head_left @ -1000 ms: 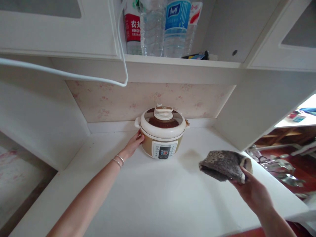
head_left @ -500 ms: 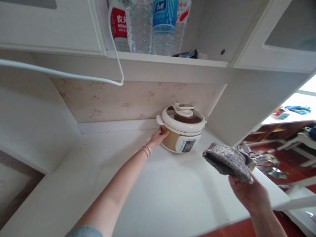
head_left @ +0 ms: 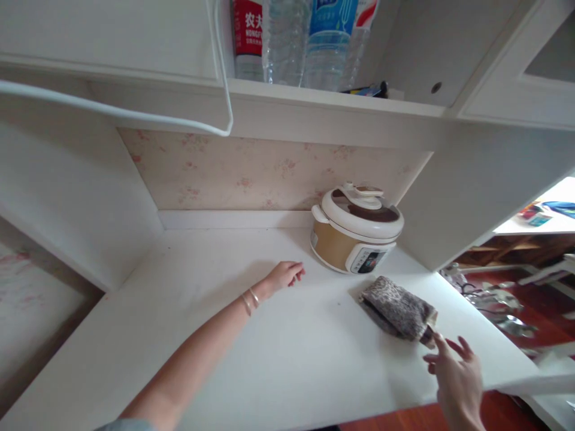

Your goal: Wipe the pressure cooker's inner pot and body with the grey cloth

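Observation:
A cream and gold electric pressure cooker (head_left: 335,242) stands at the back right of the white counter (head_left: 287,353). To its left, apart from it, my left hand (head_left: 284,275) hangs above the counter with fingers curled together and nothing visible in them. In front of the cooker lies a folded grey-brown cloth (head_left: 399,305). My right hand (head_left: 456,368) is just off the cloth's near right corner, its fingers spread and the thumb side closest to it.
Overhead, a shelf (head_left: 332,96) holds several plastic bottles (head_left: 330,45). A white hooked wire (head_left: 179,123) hangs in front at the upper left. A side panel (head_left: 485,185) bounds the right. Past the counter's right edge are metal items (head_left: 498,305) and red flooring.
My left hand has come off the cooker's side and moved left. My right hand has lowered and let go of the cloth onto the counter. The view has shifted a little left.

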`<state>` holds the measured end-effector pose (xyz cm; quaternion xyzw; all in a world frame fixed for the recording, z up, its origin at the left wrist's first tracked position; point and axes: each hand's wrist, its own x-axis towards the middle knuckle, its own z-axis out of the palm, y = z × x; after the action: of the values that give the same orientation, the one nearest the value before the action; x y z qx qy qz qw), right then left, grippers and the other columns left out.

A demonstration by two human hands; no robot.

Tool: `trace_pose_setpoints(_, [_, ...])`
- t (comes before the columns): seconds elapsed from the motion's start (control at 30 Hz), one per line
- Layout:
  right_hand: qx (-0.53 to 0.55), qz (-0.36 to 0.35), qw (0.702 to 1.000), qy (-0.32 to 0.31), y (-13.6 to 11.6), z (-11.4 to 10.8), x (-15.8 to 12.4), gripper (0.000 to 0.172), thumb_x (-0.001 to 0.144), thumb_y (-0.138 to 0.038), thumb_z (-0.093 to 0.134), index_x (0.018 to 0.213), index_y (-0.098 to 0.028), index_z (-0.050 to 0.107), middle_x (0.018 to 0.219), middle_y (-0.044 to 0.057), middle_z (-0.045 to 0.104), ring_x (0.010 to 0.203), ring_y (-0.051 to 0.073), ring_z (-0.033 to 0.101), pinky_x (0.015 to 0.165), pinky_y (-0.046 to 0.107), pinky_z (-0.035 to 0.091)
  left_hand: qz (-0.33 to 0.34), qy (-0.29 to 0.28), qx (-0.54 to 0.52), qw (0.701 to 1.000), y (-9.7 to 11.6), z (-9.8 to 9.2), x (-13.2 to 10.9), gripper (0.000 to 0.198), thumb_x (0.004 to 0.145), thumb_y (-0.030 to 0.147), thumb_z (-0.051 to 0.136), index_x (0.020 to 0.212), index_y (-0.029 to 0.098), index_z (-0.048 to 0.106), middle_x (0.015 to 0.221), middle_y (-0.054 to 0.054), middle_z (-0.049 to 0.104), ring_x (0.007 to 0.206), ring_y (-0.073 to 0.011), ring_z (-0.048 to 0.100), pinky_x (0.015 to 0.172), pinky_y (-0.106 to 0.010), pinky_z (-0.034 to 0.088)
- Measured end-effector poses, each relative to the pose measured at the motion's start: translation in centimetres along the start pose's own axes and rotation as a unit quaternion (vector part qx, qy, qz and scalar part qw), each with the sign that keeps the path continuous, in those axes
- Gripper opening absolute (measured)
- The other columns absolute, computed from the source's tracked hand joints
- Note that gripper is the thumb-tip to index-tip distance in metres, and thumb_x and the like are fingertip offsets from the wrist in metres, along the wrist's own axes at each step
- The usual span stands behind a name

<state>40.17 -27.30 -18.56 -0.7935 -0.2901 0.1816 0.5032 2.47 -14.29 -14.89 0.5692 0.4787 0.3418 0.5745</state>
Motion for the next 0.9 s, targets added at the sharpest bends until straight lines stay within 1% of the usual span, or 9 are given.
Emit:
trace_pose_setpoints(0.1, [0.022, -0.044, 0.999, -0.017, -0.5, 2.5, -3.1, 0.060, 0.073, -0.057, 0.060, 0.117, -0.016, 0.056, 0.081, 0.005, 0.063, 0.051, 0.012, 0.051, 0.044, 0.024, 0.040, -0.013, 0.051, 0.022, 0.998, -2.2, -1.2, -4.4, 0.042, 0.082, 0.055, 0.046, 0.068, 0.016, 0.054, 0.055, 0.005, 0.041, 0.048, -0.0080, 0.032, 0.049, -0.023, 0.025])
trace_pose_setpoints(0.2, [0.059, -0.113, 0.980, -0.152, -1.9, 7.9, -7.7, 0.049, 0.076, -0.058, 0.057, 0.103, -0.017, 0.061, 0.072, 0.002, 0.060, 0.059, 0.014, 0.052, 0.051, 0.023, 0.040, -0.032, 0.099, 0.022, 0.994, -4.0, -2.0, -7.1, 0.038, 0.082, 0.052, 0.045, 0.062, 0.019, 0.043, 0.053, 0.007, 0.034, 0.048, -0.0081, 0.027, 0.049, -0.024, 0.022])
trace_pose_setpoints(0.33, [0.025, -0.188, 0.915, -0.356, -5.1, 15.7, -13.9, 0.039, 0.083, -0.053, 0.051, 0.094, -0.018, 0.063, 0.058, -0.003, 0.052, 0.056, 0.013, 0.049, 0.053, 0.022, 0.037, -0.055, 0.121, -0.014, 0.991, -5.9, -2.8, -8.5, 0.038, 0.082, 0.050, 0.044, 0.059, 0.021, 0.035, 0.049, 0.008, 0.026, 0.044, -0.0079, 0.023, 0.047, -0.025, 0.019])
trace_pose_setpoints(0.4, [0.024, -0.218, 0.885, -0.411, -6.5, 18.8, -16.3, 0.037, 0.086, -0.051, 0.046, 0.094, -0.018, 0.063, 0.055, -0.005, 0.049, 0.051, 0.012, 0.045, 0.050, 0.022, 0.033, -0.060, 0.122, -0.029, 0.990, -6.5, -3.0, -8.7, 0.039, 0.082, 0.051, 0.044, 0.059, 0.021, 0.034, 0.047, 0.009, 0.023, 0.043, -0.0079, 0.021, 0.046, -0.025, 0.018])
trace_pose_setpoints(0.47, [0.019, -0.243, 0.864, -0.440, -7.4, 21.1, -18.2, 0.035, 0.089, -0.047, 0.043, 0.095, -0.018, 0.063, 0.055, -0.004, 0.050, 0.051, 0.011, 0.044, 0.049, 0.021, 0.031, -0.061, 0.122, -0.031, 0.990, -6.9, -3.2, -9.0, 0.039, 0.082, 0.051, 0.044, 0.059, 0.021, 0.034, 0.048, 0.008, 0.024, 0.044, -0.0080, 0.021, 0.046, -0.025, 0.017])
trace_pose_setpoints(0.6, [-0.069, -0.322, 0.829, -0.453, -7.8, 23.1, -20.3, 0.026, 0.090, -0.032, 0.042, 0.100, -0.020, 0.063, 0.071, 0.001, 0.066, 0.062, 0.013, 0.057, 0.057, 0.021, 0.033, -0.034, 0.121, -0.010, 0.992, -7.0, -3.3, -9.4, 0.039, 0.084, 0.050, 0.041, 0.060, 0.020, 0.039, 0.051, 0.006, 0.032, 0.049, -0.0089, 0.028, 0.048, -0.024, 0.022])
trace_pose_setpoints(0.7, [-0.147, -0.383, 0.793, -0.450, -7.4, 22.8, -20.7, 0.024, 0.090, -0.028, 0.042, 0.100, -0.021, 0.063, 0.080, 0.003, 0.070, 0.067, 0.014, 0.062, 0.059, 0.022, 0.033, -0.010, 0.116, -0.009, 0.993, -6.9, -3.3, -9.6, 0.038, 0.085, 0.047, 0.041, 0.061, 0.019, 0.043, 0.054, 0.005, 0.036, 0.053, -0.0096, 0.031, 0.052, -0.024, 0.026])
trace_pose_setpoints(0.77, [-0.162, -0.407, 0.777, -0.452, -7.2, 22.4, -20.7, 0.023, 0.092, -0.028, 0.041, 0.097, -0.022, 0.063, 0.081, 0.003, 0.071, 0.069, 0.014, 0.063, 0.060, 0.022, 0.033, 0.009, 0.116, -0.003, 0.993, -7.0, -3.2, -9.7, 0.038, 0.086, 0.046, 0.042, 0.060, 0.018, 0.044, 0.056, 0.004, 0.038, 0.056, -0.0100, 0.033, 0.054, -0.024, 0.028])
trace_pose_setpoints(0.9, [-0.179, -0.429, 0.767, -0.442, -7.1, 22.2, -20.6, 0.019, 0.091, -0.024, 0.042, 0.089, -0.021, 0.061, 0.082, 0.002, 0.071, 0.071, 0.014, 0.064, 0.060, 0.021, 0.032, 0.042, 0.116, 0.046, 0.991, -7.1, -3.1, -9.8, 0.039, 0.088, 0.046, 0.042, 0.061, 0.018, 0.045, 0.059, 0.003, 0.043, 0.061, -0.0113, 0.039, 0.058, -0.024, 0.032])
